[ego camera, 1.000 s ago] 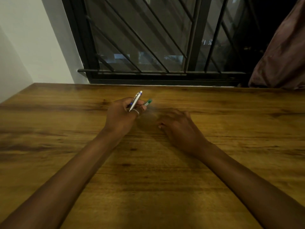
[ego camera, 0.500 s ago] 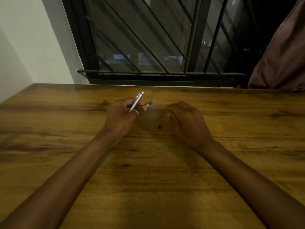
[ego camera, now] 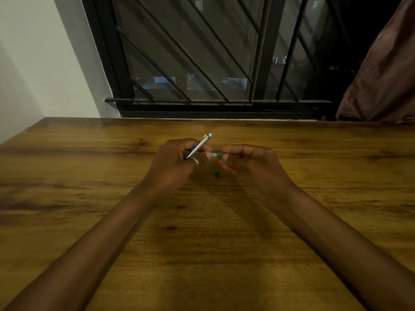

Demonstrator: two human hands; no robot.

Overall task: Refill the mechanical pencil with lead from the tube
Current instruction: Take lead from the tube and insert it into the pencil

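since there is only the head view to go by, everything comes from it: the left hand (ego camera: 177, 162) is curled closed around the mechanical pencil (ego camera: 198, 145), gripping its lower part so that the silver barrel slants up and away with the white-tipped end free above the knuckles. that hold probably keeps the pencil parked while leaving the thumb and forefinger spare to steady the lead tube (ego camera: 217, 155), which lies level in the gap between the two hands. the right hand (ego camera: 249, 163) is half closed, its fingertips pinched at the tube's green end; whether they grip the tube itself or draw out a lead is too small to tell. on the wooden table (ego camera: 224, 243), just below the tube and between the hands, lies a small green cap (ego camera: 216, 174), likely the tube's stopper set within easy reach for closing again. counted: one pencil, one tube, one loose cap, two hands, and one ring (ego camera: 195, 161) on a left finger. the pencil's top looks not yet opened, so the refill seems at an early step.
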